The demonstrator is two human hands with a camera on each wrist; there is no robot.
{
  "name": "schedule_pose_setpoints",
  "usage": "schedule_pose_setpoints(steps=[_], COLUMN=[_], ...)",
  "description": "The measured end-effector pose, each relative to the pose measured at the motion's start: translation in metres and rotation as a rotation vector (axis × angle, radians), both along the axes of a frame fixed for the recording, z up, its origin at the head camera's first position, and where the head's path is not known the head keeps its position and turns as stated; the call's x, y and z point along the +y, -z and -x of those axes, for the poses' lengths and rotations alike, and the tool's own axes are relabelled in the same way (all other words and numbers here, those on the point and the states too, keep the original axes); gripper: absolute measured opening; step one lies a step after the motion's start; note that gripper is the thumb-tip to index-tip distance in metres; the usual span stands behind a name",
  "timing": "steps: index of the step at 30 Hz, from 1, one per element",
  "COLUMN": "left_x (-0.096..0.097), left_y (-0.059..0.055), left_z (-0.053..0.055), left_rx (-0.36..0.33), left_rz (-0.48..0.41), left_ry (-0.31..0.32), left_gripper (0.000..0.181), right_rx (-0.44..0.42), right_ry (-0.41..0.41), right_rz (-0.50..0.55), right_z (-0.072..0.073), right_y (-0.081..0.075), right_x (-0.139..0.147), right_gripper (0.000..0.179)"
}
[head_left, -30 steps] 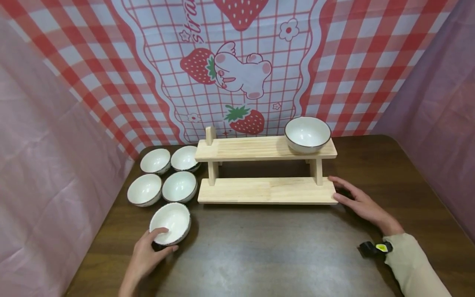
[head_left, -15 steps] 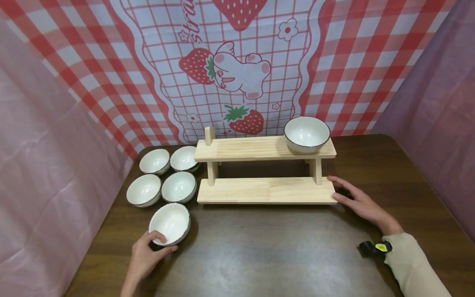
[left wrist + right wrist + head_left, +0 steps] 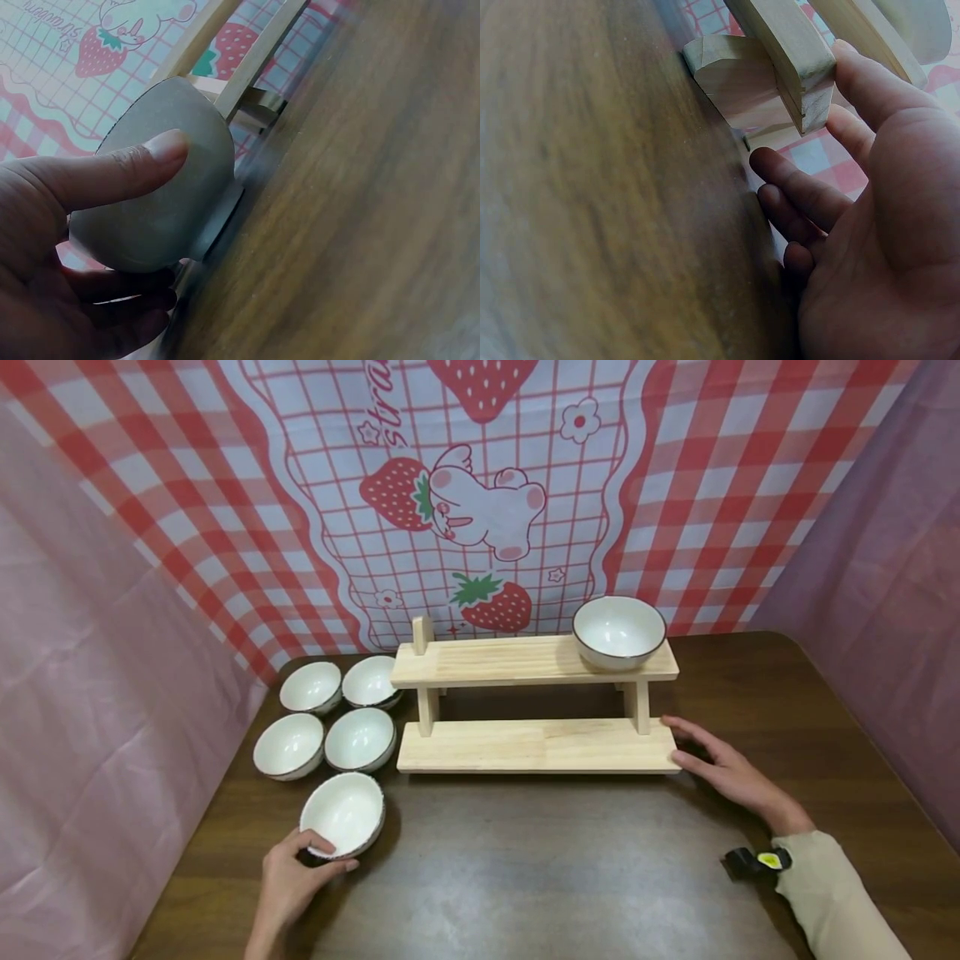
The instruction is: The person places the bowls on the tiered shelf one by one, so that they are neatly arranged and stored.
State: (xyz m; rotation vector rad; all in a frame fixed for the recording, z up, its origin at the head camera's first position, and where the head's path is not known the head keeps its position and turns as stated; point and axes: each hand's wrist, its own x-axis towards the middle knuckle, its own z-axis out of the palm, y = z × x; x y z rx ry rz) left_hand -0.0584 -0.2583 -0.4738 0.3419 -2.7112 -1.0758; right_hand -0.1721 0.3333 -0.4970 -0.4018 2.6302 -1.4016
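My left hand point(image 3: 288, 878) pinches the near-left rim of a white bowl point(image 3: 347, 810), a finger inside and the thumb outside. The left wrist view shows that thumb lying along the outer wall of the bowl point(image 3: 172, 217), whose foot is at or close to the tabletop. At the right end of a two-tier wooden shelf point(image 3: 525, 747), my right hand point(image 3: 731, 777) touches the lower board with thumb and index fingertips. Its other fingers hang loosely curled below the board point(image 3: 799, 64) in the right wrist view. Another white bowl point(image 3: 618, 631), dark-rimmed, stands on the upper tier's right end.
Several white bowls stand close together left of the shelf, among them a front-left bowl point(image 3: 289, 746) and a front-right bowl point(image 3: 361, 739). The brown wooden table point(image 3: 525, 868) reaches the checked strawberry cloth point(image 3: 465, 493) behind. Pink curtains point(image 3: 97, 693) hang at both sides.
A finger of my left hand has drawn back from over the bowl's inside and bent onto its rim. The bowl and my right hand stay nearly in place; the whole view shifts slightly.
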Motion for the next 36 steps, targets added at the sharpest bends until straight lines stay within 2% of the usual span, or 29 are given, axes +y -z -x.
schedule_pose_setpoints(steps=[10,16,20,29,36], left_x=[0.003,0.007,0.008,0.011,0.015], left_y=[-0.003,-0.008,-0.013,-0.021,-0.027], left_z=[0.0,0.001,0.002,0.005,0.009], left_rx=[-0.016,0.016,0.035,0.016,0.041], left_rz=[-0.011,0.004,-0.002,-0.059,-0.031], left_ry=[0.014,0.022,0.023,0.023,0.05], left_gripper=[0.036,0.036,0.036,0.037,0.037], right_rx=[0.0,0.027,0.01,-0.023,-0.025], right_ry=[-0.004,-0.001,-0.001,0.005,0.005], right_rz=[0.003,-0.03,-0.022,-0.019,-0.02], right_z=[-0.001,-0.002,-0.001,-0.002,-0.003], right_y=[0.0,0.0,0.001,-0.003,-0.004], right_x=[0.001,0.002,0.001,-0.001,-0.001], right_gripper=[0.057,0.056,0.056,0.057,0.057])
